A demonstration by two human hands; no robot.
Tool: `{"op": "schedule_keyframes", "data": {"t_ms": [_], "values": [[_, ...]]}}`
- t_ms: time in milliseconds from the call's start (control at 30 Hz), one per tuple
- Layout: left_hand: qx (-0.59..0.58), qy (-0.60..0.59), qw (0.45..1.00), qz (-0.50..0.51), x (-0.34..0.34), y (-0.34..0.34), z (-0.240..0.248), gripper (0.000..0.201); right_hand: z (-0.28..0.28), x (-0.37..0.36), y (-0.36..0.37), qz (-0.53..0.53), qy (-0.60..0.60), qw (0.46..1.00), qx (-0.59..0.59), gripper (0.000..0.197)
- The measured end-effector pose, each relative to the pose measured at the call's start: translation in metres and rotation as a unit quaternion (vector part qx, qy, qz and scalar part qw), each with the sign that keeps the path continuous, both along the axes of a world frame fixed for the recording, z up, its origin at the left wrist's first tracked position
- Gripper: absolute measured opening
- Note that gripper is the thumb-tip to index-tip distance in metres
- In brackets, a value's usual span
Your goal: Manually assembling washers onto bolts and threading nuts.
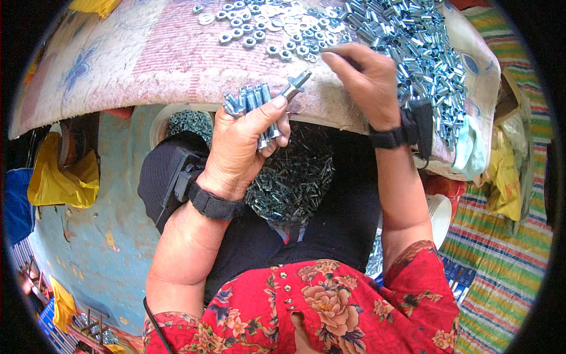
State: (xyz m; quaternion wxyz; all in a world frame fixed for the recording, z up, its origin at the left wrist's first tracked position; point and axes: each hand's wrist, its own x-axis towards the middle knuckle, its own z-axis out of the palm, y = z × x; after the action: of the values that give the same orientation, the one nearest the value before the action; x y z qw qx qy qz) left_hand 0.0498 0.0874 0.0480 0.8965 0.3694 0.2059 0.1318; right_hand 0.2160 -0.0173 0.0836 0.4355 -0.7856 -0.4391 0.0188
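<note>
Hand L (239, 138): clamping fastener bunch (250, 99); lone bolt (299, 80) pinched proud, 1–2 o'clock. Risk: poss. spill if thumb eases. Bolt's long axis approx. 1:30–7:30, threaded tip to 1:30. Hand R (367, 79), 2 o'clock: fingers curled, can't tell if loaded. Nuts (249, 42), 12–1 o'clock; sleeves (424, 65) beyond, 2 o'clock.

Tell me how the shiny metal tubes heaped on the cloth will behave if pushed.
The metal tubes would probably roll singly, being round, though those lying crisscrossed in the heap may catch and shift together. Their smooth, shiny walls suggest they are stiff and rather slippery. The fuzzy cloth may slow any strays.
</note>
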Motion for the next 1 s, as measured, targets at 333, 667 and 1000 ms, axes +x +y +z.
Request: {"op": "schedule_keyframes", "data": {"t_ms": [333, 667, 1000], "values": [[-0.013, 0.005, 1.0, 0.006, -0.001, 0.002, 0.001, 0.01, -0.023, 0.006, 0.021, 0.04, -0.246, 0.965, -0.085, 0.01], [-0.018, 0.016, 1.0, 0.0, -0.001, 0.002, 0.001, 0.008, -0.012, -0.007, 0.009, -0.013, -0.072, 0.996, 0.045, 0.01], [-0.007, 0.027, 1.0, -0.006, -0.001, 0.003, 0.003, 0.009, -0.009, -0.041, 0.002, 0.132, 0.161, 0.96, 0.189, 0.008]]}}
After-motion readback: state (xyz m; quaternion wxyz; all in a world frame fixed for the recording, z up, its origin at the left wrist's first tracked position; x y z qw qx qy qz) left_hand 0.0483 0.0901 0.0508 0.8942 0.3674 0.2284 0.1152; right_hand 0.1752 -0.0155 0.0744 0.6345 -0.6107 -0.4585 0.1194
